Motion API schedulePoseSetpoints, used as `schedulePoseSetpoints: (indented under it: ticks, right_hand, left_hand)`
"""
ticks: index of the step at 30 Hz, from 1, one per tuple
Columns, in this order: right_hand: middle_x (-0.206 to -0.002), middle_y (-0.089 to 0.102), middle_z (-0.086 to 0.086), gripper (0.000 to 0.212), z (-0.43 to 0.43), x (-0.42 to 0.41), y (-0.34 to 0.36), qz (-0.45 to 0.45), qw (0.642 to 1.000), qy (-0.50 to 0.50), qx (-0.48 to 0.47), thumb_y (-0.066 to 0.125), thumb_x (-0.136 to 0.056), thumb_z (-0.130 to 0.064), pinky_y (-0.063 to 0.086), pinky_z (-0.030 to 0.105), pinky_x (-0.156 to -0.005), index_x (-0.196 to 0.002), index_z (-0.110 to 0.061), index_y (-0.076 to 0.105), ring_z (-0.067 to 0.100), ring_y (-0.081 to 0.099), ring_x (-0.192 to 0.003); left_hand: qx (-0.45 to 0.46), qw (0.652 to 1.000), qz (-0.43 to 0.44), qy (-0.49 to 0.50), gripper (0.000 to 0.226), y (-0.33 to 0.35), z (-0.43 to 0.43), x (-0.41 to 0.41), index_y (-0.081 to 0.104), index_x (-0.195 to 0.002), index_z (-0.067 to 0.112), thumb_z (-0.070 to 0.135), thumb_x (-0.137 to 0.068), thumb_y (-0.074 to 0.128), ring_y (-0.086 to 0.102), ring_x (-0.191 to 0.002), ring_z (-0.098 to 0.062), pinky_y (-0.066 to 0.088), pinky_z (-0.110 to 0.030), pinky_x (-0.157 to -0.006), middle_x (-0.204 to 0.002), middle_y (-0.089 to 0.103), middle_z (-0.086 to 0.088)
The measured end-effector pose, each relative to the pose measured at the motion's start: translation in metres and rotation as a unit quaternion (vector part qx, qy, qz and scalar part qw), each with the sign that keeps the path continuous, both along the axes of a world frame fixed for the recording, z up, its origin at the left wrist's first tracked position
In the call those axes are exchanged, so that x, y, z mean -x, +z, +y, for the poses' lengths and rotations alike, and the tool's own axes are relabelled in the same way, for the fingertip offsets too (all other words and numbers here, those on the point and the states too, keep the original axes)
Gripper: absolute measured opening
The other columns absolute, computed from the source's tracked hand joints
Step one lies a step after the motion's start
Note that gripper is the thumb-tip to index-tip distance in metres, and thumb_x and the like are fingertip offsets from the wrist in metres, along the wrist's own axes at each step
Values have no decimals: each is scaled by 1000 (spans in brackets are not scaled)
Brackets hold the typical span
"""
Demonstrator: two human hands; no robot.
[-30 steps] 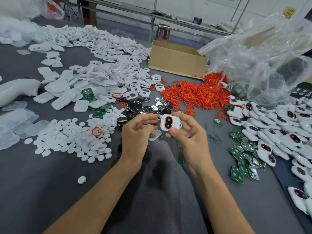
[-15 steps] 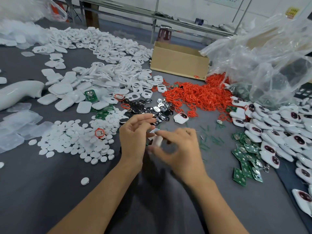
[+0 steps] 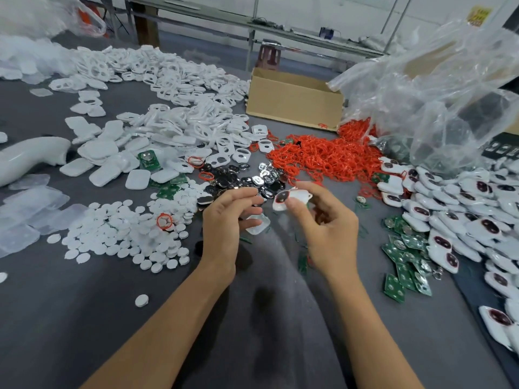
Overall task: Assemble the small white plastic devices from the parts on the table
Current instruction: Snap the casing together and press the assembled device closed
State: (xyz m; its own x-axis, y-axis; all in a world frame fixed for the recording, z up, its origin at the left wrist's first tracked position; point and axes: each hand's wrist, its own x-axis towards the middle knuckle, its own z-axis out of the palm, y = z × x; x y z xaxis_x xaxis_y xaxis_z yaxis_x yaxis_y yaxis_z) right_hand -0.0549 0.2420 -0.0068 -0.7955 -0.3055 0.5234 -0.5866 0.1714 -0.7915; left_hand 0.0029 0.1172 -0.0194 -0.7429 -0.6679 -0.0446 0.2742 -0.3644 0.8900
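The right hand (image 3: 327, 228) pinches a small white plastic device with a dark oval window (image 3: 289, 198) between thumb and forefinger, raised above the grey table surface (image 3: 84, 318) and tilted so its window faces left. The left hand (image 3: 227, 220) has its fingers curled loosely; a translucent white plastic shell piece (image 3: 257, 224) sits at its fingertips, but it cannot be told whether the fingers grip it or merely touch it. The 2 hands are near each other, not touching.

Just beyond the hands lies a cluster of black and silver metal inserts (image 3: 241, 181). A heap of red rubber rings (image 3: 323, 157) spreads behind and to the right of it. On the left, a spread of small white round discs (image 3: 120, 228) carries 1 red ring. Further back, white plastic housing frames and covers (image 3: 157, 130) are piled loosely. Green circuit boards (image 3: 401, 256) lie to the right of the right hand, beside a pile of finished white devices with dark windows (image 3: 463, 217). A brown cardboard box (image 3: 295, 101) stands at the far edge, next to a crumpled clear plastic bag (image 3: 438, 99).
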Motion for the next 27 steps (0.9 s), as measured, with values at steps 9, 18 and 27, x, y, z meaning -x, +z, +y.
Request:
schedulePoseSetpoints:
  ticks: [9, 18, 27]
  right_hand:
    - [-100, 69, 5, 37, 2, 2, 6, -149, 974, 116, 125, 66, -81, 5, 52, 29, -71, -115, -9, 61, 11, 61, -74]
    - [-107, 68, -4, 35, 3, 1, 2, -77, 996, 38, 30, 69, -85, -9, 46, 38, -97, -118, -13, 60, 9, 62, -102]
    - [-106, 52, -21, 36, 4, -4, -1, 108, 977, -80, -166, 63, -84, -27, 13, 45, -110, -119, -32, 58, 8, 45, -117]
  left_hand:
    - [92, 991, 47, -85, 33, -3, 6, -2, 80, -89, 26, -1, -88, 62, 69, -76, -14, 56, -21, -66, -88, 76, -5]
    - [90, 995, -19, -40, 31, -10, 6, 1, 78, -80, 20, -4, -87, 60, 69, -71, -16, 56, -21, -63, -81, 75, -7]
    - [23, 999, -13, 24, 20, -6, 1, 2, 71, -86, 8, -4, -91, 56, 66, -61, -13, 55, -21, -58, -74, 73, -8]
